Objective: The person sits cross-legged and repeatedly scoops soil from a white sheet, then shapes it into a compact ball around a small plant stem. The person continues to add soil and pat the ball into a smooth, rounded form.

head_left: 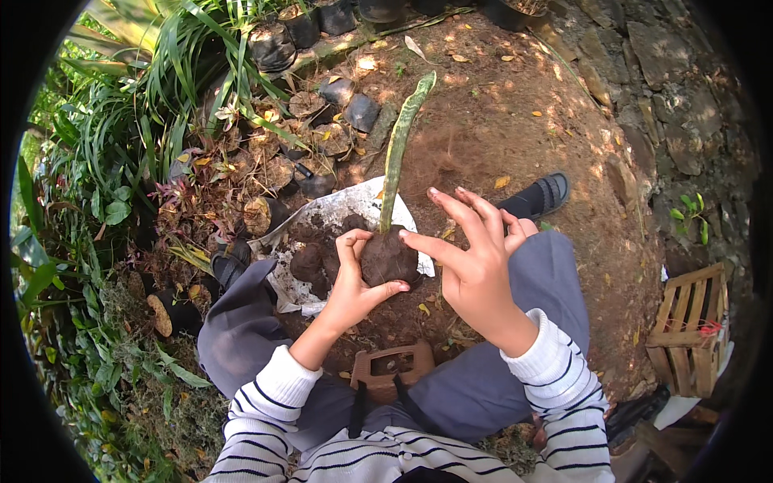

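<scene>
Dappled daylight flecks the brown soil [475, 105] and lights the white sheet [362, 194] strongly — the pale leaves [129, 30] at upper left nearly wash out — while the stone wall [672, 105] on the right sits in duller shade. The left hand [350, 278] and right hand [481, 270] look fairly crisp under soft light; toward the rim, fisheye distortion bends shapes, the foliage [105, 386] at lower left softens, and round black vignetting swallows the corners.

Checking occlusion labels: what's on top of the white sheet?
Dark soil clumps and crumbs lie on the white sheet. The left grip and the soil ball it holds cover part of the view; whatever lies behind them can't be seen.
</scene>
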The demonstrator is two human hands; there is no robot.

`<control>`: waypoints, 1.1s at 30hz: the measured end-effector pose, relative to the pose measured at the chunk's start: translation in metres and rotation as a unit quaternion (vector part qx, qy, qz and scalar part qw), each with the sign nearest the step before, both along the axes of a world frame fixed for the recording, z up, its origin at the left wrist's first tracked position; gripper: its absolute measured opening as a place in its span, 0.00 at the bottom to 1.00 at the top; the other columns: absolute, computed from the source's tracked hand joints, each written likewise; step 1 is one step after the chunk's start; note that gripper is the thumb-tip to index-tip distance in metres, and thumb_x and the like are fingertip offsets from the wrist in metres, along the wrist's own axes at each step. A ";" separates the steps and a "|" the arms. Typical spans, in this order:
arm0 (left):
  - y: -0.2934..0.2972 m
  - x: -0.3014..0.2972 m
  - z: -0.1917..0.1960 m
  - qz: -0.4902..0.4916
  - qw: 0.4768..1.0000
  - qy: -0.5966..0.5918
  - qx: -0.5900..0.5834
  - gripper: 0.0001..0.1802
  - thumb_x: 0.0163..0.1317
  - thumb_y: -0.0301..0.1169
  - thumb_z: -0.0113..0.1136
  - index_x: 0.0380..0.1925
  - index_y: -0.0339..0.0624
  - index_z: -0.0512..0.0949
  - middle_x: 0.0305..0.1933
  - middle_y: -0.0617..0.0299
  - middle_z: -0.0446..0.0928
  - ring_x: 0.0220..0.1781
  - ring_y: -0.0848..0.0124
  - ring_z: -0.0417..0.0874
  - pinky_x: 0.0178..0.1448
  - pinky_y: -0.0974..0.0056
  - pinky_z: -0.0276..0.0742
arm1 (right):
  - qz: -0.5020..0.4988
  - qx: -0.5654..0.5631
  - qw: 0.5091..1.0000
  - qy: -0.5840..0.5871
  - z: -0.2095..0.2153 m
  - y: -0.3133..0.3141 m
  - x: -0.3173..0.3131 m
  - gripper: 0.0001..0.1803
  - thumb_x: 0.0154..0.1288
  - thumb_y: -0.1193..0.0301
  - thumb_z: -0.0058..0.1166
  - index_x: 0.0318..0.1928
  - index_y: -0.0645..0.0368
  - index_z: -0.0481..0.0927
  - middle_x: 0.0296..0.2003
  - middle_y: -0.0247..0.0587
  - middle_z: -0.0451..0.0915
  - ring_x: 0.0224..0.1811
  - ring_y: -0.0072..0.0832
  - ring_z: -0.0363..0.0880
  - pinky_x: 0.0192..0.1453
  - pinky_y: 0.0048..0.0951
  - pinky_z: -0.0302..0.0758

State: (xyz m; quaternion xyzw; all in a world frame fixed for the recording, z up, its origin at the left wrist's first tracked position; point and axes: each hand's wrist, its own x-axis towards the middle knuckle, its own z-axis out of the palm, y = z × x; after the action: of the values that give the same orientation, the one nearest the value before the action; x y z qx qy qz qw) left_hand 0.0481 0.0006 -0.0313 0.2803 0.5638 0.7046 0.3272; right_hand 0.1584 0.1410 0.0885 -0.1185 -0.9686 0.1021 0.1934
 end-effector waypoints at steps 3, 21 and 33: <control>0.003 -0.007 0.003 0.015 0.999 -0.003 0.047 0.60 0.47 0.39 0.82 0.72 0.39 0.49 0.71 0.54 0.58 0.70 0.61 0.66 0.70 0.58 0.68 | 0.016 -0.025 0.998 -0.062 -0.018 -0.006 0.009 0.31 0.53 0.82 0.53 0.49 0.28 0.87 0.71 0.36 0.67 0.71 0.45 0.62 0.66 0.56 0.49; 0.001 -0.010 -0.007 -0.037 0.888 -0.439 0.129 0.33 0.73 0.52 0.50 0.68 0.45 0.60 0.66 0.54 0.71 0.66 0.61 0.75 0.68 0.53 0.75 | 0.035 0.047 0.995 -0.075 -0.018 -0.012 0.011 0.38 0.52 0.82 0.53 0.59 0.24 0.80 0.75 0.37 0.61 0.73 0.46 0.57 0.66 0.58 0.49; 0.002 -0.009 0.007 -0.014 0.915 -0.381 0.132 0.30 0.66 0.35 0.64 0.64 0.47 0.64 0.58 0.57 0.75 0.58 0.65 0.80 0.60 0.58 0.81 | 0.009 0.021 1.000 -0.021 -0.012 -0.014 0.006 0.36 0.54 0.83 0.51 0.57 0.28 0.82 0.71 0.36 0.66 0.71 0.44 0.61 0.66 0.52 0.49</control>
State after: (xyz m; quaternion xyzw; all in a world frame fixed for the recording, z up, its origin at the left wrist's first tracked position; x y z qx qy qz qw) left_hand 0.0396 0.0024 -0.0241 0.0391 0.2942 0.8214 0.4871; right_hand 0.1648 0.1268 0.0762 -0.1077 -0.9754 0.0805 0.1746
